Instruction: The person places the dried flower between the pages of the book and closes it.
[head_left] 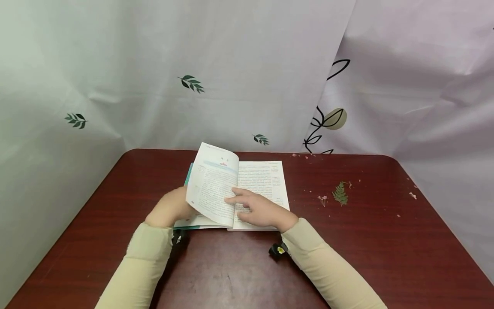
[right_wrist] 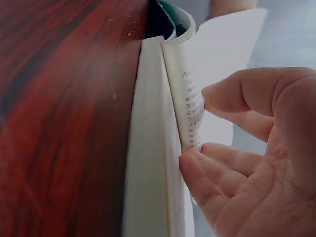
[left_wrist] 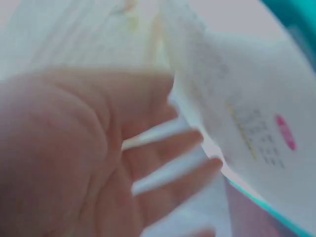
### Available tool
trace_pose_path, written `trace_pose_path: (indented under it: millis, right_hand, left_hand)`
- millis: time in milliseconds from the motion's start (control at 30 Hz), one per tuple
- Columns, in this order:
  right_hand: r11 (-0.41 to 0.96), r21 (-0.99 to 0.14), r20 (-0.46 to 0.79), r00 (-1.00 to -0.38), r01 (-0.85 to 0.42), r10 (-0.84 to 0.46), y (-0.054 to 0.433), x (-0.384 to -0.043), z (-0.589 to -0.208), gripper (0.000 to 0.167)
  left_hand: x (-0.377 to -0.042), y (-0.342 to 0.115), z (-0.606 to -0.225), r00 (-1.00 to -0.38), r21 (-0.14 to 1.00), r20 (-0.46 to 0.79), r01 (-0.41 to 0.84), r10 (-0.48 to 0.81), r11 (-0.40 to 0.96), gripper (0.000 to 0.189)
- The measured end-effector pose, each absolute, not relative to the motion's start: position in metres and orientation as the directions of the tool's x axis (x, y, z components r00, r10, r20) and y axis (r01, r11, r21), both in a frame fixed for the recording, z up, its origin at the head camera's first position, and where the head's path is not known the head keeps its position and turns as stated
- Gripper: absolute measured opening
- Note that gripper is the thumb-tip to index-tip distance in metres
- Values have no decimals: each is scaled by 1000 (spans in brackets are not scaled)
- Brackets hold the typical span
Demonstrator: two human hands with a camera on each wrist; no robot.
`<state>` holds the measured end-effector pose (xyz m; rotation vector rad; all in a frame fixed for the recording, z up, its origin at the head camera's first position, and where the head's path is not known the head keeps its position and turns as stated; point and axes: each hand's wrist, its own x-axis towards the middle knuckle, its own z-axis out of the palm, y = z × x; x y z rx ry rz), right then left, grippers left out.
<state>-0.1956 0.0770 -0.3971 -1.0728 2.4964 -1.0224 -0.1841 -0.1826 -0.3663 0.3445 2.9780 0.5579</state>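
Observation:
An open book (head_left: 260, 189) with printed pages and a teal cover lies on the table. One of its left pages (head_left: 216, 189) stands raised and curved. My left hand (head_left: 171, 208) is at that page's outer edge, its fingertips partly hidden behind the paper in the head view. In the left wrist view the left hand's fingers (left_wrist: 173, 192) are spread, their tips touching the page. My right hand (head_left: 260, 208) lies over the book near the spine. Seen from the right wrist, its thumb (right_wrist: 232, 94) and fingertips touch the paper beside the thick page block (right_wrist: 148, 148).
The dark red table (head_left: 231, 274) reaches back to a pale curtain (head_left: 247, 77) with leaf prints. Right of the book lie a green fern leaf (head_left: 340, 194) and small pink flower bits (head_left: 322, 199). Black wrist devices (head_left: 277, 251) sit under the sleeves.

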Motion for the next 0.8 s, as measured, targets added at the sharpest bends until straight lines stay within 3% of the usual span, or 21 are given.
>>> trace_pose_path:
  millis: [100, 200, 267, 333, 533, 800]
  right_hand:
    - [495, -664, 61, -701, -560, -711, 77, -196, -399, 52]
    - [501, -649, 67, -699, -572, -712, 77, -197, -399, 54]
    - [505, -640, 69, -699, -578, -712, 77, -197, -399, 55]
    - [507, -635, 70, -697, -583, -713, 78, -197, -398, 55]
    - [510, -624, 77, -696, -592, -714, 78, -197, -398, 58]
    - [510, -630, 77, -701, -586, -709, 78, -198, -399, 62]
  left_hand:
    - [-185, -186, -354, -985, 292, 91, 164, 144, 942, 39]
    - [-181, -185, -343, -961, 311, 272, 129, 41, 942, 45]
    - [-180, -182, -339, -931, 343, 364, 167, 33, 925, 44]
    - [-180, -179, -337, -905, 325, 411, 254, 105, 911, 48]
    - [-180, -168, -347, -863, 197, 283, 479, 418, 855, 83]
    - [-176, -156, -367, -883, 192, 82, 470, 463, 862, 97]
